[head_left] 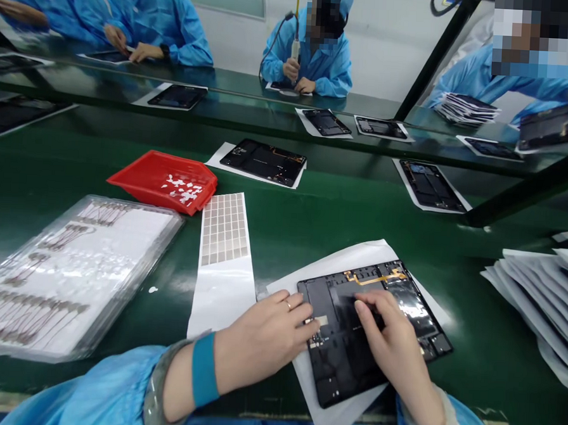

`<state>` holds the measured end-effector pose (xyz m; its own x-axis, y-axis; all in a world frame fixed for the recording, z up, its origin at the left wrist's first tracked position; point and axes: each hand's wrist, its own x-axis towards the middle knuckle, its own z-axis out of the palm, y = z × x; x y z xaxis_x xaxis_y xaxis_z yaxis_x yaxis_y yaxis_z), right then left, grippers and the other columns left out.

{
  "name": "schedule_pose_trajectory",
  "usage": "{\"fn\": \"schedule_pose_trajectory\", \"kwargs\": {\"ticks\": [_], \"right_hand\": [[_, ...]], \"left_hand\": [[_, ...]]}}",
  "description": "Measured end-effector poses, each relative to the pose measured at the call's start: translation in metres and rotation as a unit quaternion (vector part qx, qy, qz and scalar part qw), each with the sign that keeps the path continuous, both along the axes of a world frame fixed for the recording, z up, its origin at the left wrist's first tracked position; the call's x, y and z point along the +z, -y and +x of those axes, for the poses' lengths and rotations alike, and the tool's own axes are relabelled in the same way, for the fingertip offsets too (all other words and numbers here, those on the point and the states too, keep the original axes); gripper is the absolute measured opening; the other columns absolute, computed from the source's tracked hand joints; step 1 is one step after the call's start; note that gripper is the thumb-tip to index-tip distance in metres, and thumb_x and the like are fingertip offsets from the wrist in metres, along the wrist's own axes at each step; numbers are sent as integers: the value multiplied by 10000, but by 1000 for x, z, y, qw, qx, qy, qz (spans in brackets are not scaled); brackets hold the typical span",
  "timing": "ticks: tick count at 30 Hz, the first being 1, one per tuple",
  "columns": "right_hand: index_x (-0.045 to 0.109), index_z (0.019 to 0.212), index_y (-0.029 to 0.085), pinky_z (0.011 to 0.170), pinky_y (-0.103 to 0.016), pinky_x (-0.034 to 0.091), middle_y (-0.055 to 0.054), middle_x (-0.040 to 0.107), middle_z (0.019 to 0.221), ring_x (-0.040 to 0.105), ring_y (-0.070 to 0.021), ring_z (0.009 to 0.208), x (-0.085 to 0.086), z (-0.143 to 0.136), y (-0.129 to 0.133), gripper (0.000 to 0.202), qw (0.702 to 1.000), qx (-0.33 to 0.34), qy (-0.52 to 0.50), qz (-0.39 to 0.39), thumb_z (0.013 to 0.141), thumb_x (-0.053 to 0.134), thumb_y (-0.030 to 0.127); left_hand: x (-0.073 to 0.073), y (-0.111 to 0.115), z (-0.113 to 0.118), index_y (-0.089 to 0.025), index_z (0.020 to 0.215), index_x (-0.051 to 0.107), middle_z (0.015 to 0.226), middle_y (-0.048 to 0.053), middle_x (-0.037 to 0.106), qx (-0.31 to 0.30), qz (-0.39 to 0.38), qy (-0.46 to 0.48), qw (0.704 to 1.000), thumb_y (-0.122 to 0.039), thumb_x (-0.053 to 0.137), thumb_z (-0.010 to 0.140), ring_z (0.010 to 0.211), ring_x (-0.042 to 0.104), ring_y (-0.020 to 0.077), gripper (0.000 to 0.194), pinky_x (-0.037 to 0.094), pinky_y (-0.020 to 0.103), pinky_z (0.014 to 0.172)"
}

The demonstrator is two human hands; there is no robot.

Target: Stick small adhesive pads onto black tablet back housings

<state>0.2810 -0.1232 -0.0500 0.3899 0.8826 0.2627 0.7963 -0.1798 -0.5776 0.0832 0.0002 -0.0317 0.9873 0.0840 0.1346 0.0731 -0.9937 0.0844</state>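
Note:
In front of me an opened black tablet housing (338,361) lies tilted on white paper (353,257). An orange flex cable (373,280) runs near its far edge. My left hand (263,338) rests over the housing's left edge, fingers stretched out, the fingertips beside a small pale grey sticker (323,320). Above the middle of the housing is my right hand (396,339), its thumb and index finger pinched together. What lies between those fingertips, if anything, is too dark and blurred to make out.
A sheet of grey stickers (226,228) lies left of the housing. Beyond are a red bin (147,173) with white scraps and a clear tray (134,255) of small wired parts. Paper sheets (536,302) are stacked right, near a black post (518,193). Co-workers (316,55) sit opposite.

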Motion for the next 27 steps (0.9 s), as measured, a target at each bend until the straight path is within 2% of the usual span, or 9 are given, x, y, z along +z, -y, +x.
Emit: {"fn": "schedule_pose_trajectory", "kwargs": {"ticks": [5, 10, 14, 27], "right_hand": [[595, 899, 214, 798, -374, 474, -63, 642, 879, 601, -217, 871, -11, 1, -1, 164, 999, 20, 26, -13, 927, 460, 303], [582, 884, 216, 814, -382, 453, -60, 634, 882, 582, -220, 889, -10, 0, 0, 154, 999, 29, 25, -31, 932, 451, 278], [585, 885, 217, 807, -382, 450, -59, 631, 884, 581, -223, 889, -10, 0, 0, 164, 999, 29, 22, -35, 934, 448, 292], [579, 885, 225, 799, -372, 430, -43, 624, 875, 564, -214, 871, -11, 1, 1, 140, 998, 39, 13, -40, 934, 465, 290]], "left_hand": [[5, -23, 12, -244, 1040, 571, 974, 37, 559, -63, -34, -12, 997, -365, 622, 856, 939, 509, 213, 226, 375, 327, 783], [2, -27, 17, -241, 949, 582, 1043, 23, 560, -97, -55, -19, 994, -328, 581, 887, 999, 493, 218, 107, 363, 333, 821], [2, -28, 18, -285, 1029, 590, 1116, 19, 546, -77, -74, -21, 994, -380, 612, 862, 1039, 479, 230, 193, 355, 352, 867], [3, -33, 17, -298, 1016, 612, 1212, 18, 523, -63, -114, -25, 991, -430, 600, 857, 1095, 459, 251, 207, 318, 383, 892]]}}
